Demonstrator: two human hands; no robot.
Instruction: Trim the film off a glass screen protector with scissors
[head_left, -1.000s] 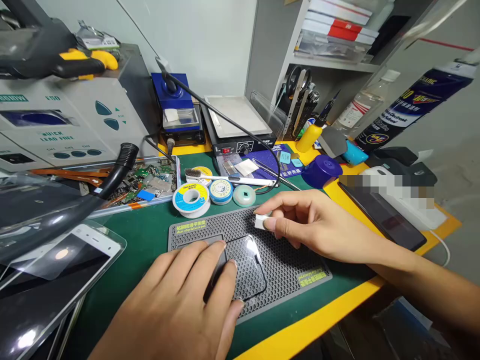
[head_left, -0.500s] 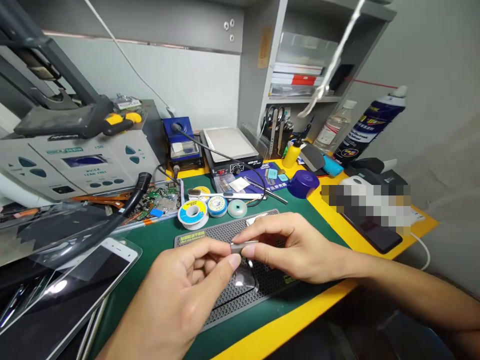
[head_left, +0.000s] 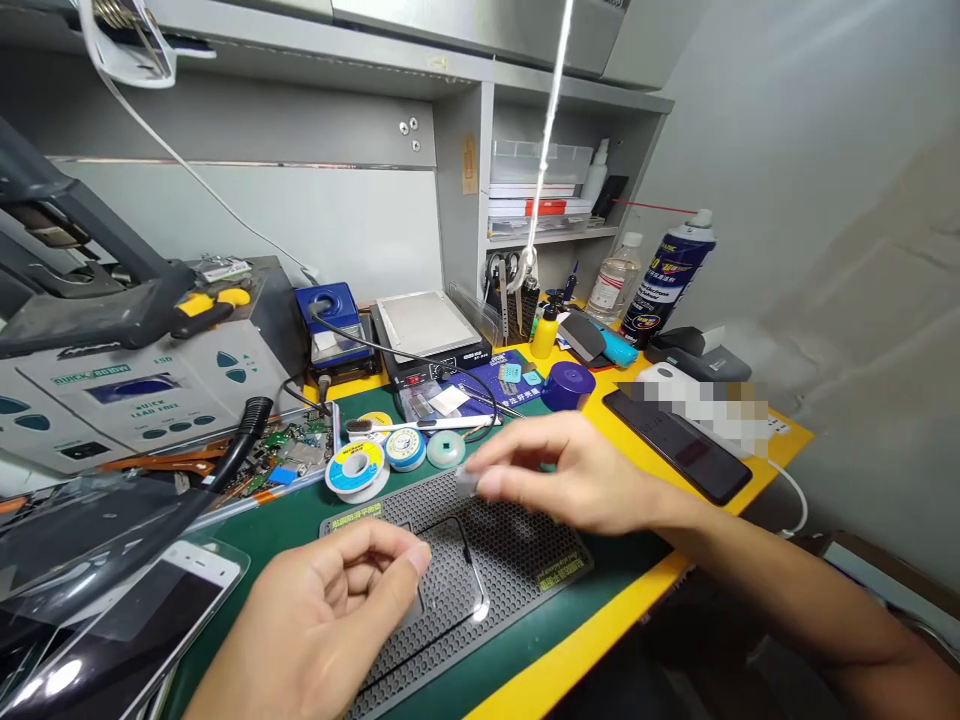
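Pinched between the thumb and fingers of my right hand (head_left: 566, 475) is a small grey, partly see-through piece (head_left: 466, 483), held above the far part of the perforated mat. My left hand (head_left: 345, 590) hovers over the mat's left side, thumb and index finger pressed together; whatever they might hold is too small to make out. On the dark grey mat (head_left: 517, 545) lies a clear phone screen glass with a black border (head_left: 450, 590), partly covered by my left hand. The two hands are apart.
Solder reels (head_left: 355, 470) and a toothbrush (head_left: 420, 425) lie behind the mat. A rework station (head_left: 142, 390) and circuit boards (head_left: 296, 450) stand left, near a white phone (head_left: 142, 610). A black phone (head_left: 679, 445) and spray can (head_left: 667, 280) are right.
My hands have come apart; my right hand keeps the small grey piece, lifted off the left fingertips. The view has shifted right and up, and the clear glass on the mat shows more.
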